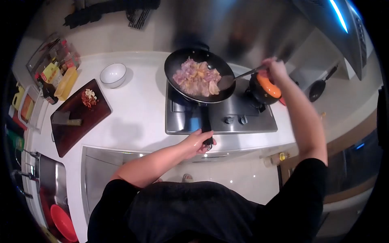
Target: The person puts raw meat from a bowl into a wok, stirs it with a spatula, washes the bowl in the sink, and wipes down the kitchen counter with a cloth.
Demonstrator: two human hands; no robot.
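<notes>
A black wok (172, 67) stands on the left side of the gas stove (227, 124), with chunks of pale pink raw-looking meat (195, 77) in it. My left hand (198, 142) is closed around the wok's black handle (206, 121), close to its end. My right hand (276, 69) grips the upper end of a spatula (245, 73), whose blade rests inside the wok at the right edge of the meat. Below my right hand, a dark pot with an orange lid (268, 86) sits on the right side of the stove.
Left of the wok is a white bowl (113, 75). A dark cutting board (81, 135) holds a cleaver (67, 119) and chopped chili and garlic (89, 98). Bottles (48, 90) stand behind it. A small black pan (317, 89) is at right; a red basin (64, 222) is at the sink.
</notes>
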